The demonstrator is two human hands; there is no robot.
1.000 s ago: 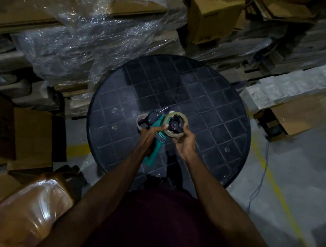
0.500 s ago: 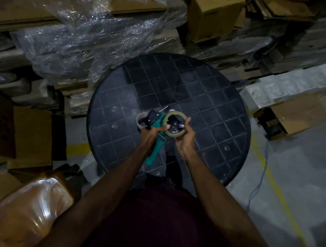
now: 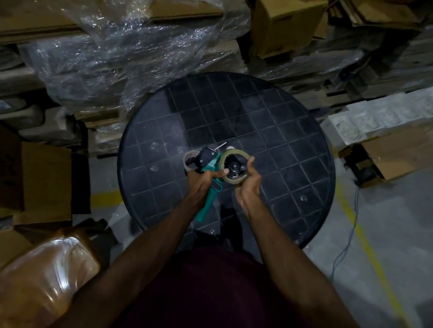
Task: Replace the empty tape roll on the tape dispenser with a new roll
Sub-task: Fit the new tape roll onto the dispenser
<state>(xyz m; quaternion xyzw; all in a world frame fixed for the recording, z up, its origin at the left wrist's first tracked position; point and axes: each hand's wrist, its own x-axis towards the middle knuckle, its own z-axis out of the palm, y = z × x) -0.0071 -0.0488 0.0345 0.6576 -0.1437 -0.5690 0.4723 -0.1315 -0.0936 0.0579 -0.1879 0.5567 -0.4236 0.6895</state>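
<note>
left hand (image 3: 204,180) grips teal plastic tape dispenser (image 3: 209,182), handle pointing back toward the person | right hand (image 3: 249,180) pinches clear tape roll (image 3: 234,167) on hub, just right of left hand

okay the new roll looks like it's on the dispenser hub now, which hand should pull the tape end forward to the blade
Likely the right hand: it already cups the new roll. The left hand grips the green tape dispenser, so it should keep holding it steady.

Bare table (image 3: 281,133) beyond (boxes (image 3: 285,17) behind)
</note>
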